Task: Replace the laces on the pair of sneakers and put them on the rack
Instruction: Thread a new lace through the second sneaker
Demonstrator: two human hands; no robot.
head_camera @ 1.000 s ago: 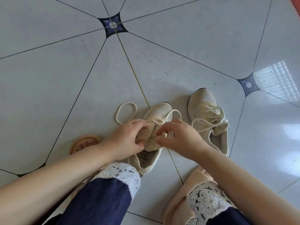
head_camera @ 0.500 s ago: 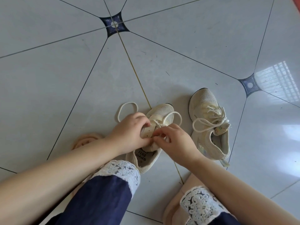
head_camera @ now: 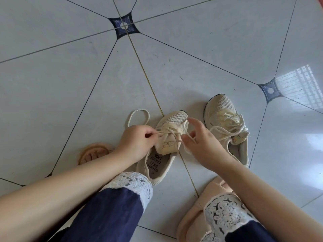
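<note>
sneaker (head_camera: 174,119) lies near-to-far, toe away; left hand (head_camera: 138,142) pinches its lace (head_camera: 138,110); right hand (head_camera: 204,144) grip unclear

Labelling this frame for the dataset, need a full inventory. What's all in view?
centre sneaker: 1, beige, on the floor between the hands, partly laced
second sneaker: 1, beige, laced, right of the first
lace: 1, cream, threaded in the centre sneaker, loose loop on the floor to its left
floor tiles: several, pale grey, dark joints
corner insets: 2, dark blue, top centre and right
peach footwear: 2, one left of the centre sneaker, one lower right
trouser legs: 2, navy with white lace cuffs, bottom edge
left hand: 1, pinches the lace at the tongue
right hand: 1, fingers spread beside the lace, grip unclear
</note>
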